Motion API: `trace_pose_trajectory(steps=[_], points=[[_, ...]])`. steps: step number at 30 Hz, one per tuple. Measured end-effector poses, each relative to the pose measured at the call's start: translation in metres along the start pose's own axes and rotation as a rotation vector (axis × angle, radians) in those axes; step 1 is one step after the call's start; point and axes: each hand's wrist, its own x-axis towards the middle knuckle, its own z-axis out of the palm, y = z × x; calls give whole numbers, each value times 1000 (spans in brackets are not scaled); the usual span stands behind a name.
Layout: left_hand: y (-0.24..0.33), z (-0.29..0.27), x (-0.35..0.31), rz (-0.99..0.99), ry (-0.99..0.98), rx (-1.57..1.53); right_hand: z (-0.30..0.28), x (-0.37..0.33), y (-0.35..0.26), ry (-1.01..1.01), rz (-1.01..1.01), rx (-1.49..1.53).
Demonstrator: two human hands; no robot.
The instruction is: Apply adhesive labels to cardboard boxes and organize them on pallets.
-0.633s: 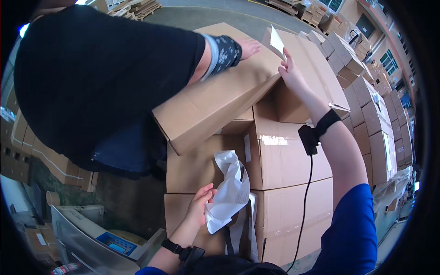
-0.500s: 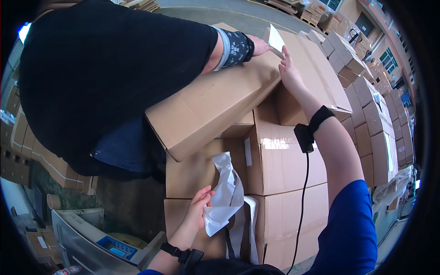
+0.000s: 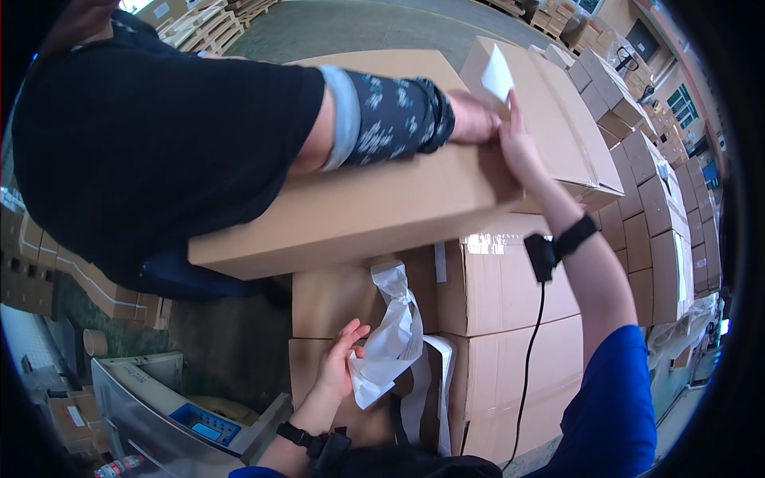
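My right hand [image 3: 519,145] reaches up to the top of a large cardboard box [image 3: 374,209] and pinches a small white label [image 3: 497,76] at its far end. A co-worker in a black top holds that box; the co-worker's hand [image 3: 472,118] presses on the box top right beside my right hand. Lower down, my left hand [image 3: 341,358] holds a crumpled strip of white backing paper [image 3: 392,338] that hangs in front of the stacked cartons [image 3: 510,295].
Stacks of brown cartons [image 3: 645,207] run along the right. A grey machine with a blue panel [image 3: 171,418] stands at the lower left. A black cable [image 3: 532,350] hangs from my right wrist strap. More boxes and pallets lie on the concrete floor behind.
The co-worker has brought the large box closer and lower. My right hand stays with the white label on its top; my left hand keeps the backing paper.
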Motion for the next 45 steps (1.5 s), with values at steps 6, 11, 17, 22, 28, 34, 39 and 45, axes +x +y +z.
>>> trace_pose_trajectory(steps=[6, 11, 17, 22, 28, 34, 39, 45], points=[[-37, -2, -16, -61, -91, -101, -49, -164, -30, -358, 276, 868], [-58, 14, -16, 74, -21, -142, -44, -79, -24, 9, -319, 230], [-56, -16, -19, 89, 50, -163, 4, -32, -12, -228, -341, -1], [-62, 9, -11, -51, 25, -468, 7, -8, 49, -209, -266, 133], [-70, -17, -8, -6, 113, -682, 21, -71, 19, -55, -257, 34], [-46, -33, -58, 32, 100, -283, 3, -100, 30, -106, -196, 87], [-41, -62, -88, 157, 214, -376, 10, -133, 32, -239, -191, 231], [-32, -98, -164, 180, 302, -481, 5, -198, -23, -225, -260, 326]])
